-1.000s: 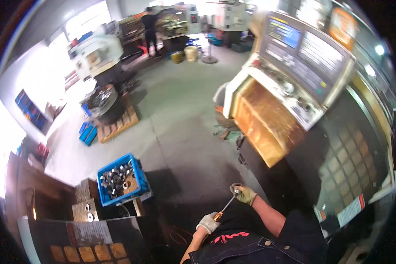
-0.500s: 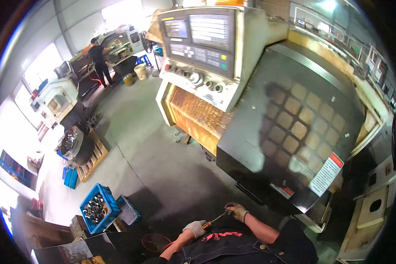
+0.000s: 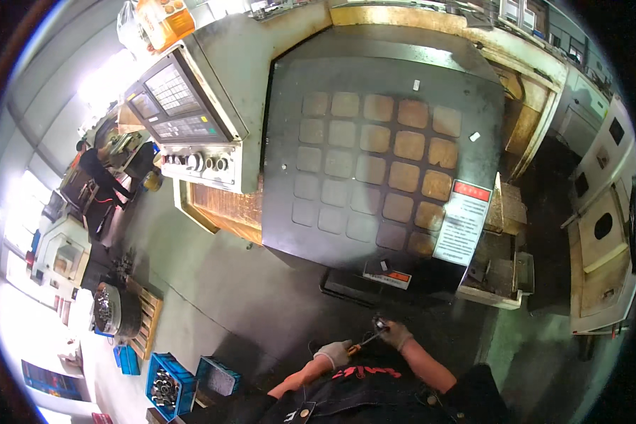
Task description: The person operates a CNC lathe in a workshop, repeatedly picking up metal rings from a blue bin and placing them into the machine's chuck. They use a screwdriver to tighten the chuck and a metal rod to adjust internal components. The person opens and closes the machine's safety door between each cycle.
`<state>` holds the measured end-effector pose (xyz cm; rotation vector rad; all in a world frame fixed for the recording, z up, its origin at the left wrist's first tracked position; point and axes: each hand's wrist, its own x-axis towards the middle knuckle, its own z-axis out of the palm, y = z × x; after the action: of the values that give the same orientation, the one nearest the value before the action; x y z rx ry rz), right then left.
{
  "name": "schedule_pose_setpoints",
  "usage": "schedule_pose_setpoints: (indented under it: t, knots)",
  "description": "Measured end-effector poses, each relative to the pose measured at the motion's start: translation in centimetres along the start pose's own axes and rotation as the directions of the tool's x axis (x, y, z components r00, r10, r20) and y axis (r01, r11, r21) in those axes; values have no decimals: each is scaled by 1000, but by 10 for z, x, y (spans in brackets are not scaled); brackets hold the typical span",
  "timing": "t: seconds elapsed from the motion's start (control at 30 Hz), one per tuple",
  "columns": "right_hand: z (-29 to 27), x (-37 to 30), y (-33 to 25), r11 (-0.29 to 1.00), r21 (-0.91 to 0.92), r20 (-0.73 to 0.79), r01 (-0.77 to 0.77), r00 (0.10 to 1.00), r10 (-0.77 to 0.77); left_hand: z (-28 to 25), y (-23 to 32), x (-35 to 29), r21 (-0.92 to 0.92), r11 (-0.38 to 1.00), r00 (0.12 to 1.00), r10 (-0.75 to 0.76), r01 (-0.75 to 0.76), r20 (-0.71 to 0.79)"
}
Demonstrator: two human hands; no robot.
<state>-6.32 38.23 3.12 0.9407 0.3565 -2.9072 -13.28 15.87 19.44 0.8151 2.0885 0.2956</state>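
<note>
Low in front of my body, my left hand (image 3: 333, 353), in a pale work glove, is closed round the orange handle of a slim hand tool (image 3: 355, 348). A thin metal shaft runs from that handle toward my right hand; whether it is a screwdriver or a scraper I cannot tell. My right hand (image 3: 397, 335), gloved too, is closed on a small metal part (image 3: 380, 324) with a bright face. The shaft's tip reaches this part, but the exact contact is too small to make out.
Ahead stands a machine with a dark sliding door (image 3: 374, 169) and a control panel (image 3: 173, 99). At lower left are a blue crate of metal parts (image 3: 191, 378), a second blue crate (image 3: 226, 366) and a drum on a wooden pallet (image 3: 146, 321). Another person (image 3: 99, 173) works at far left.
My view has swung right, so the machine door now fills the middle. Both hands keep their holds, with the tool's shaft still pointing at the part in my right hand.
</note>
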Motion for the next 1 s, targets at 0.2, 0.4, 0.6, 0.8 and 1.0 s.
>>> schedule_pose_setpoints:
  t: [0.2,0.4,0.6,0.8,1.0]
  knots:
    - [-2,-56,-27,918,-23,-143,396,907,-395,-41,29,6,280,953,993,98,-111,62]
    - [-20,-64,-41,886,167,-90,432,902,-423,-55,29,22,289,917,960,280,-274,21]
    - [-29,-75,-32,837,97,-246,538,828,-504,-84,20,13,362,863,934,351,-353,74]
    - [17,-110,-75,615,262,-163,743,662,-731,-72,-62,21,160,887,891,448,-434,-70]
    - [144,-108,-142,473,16,12,881,473,-881,-59,-154,36,-57,910,910,406,-411,-82]
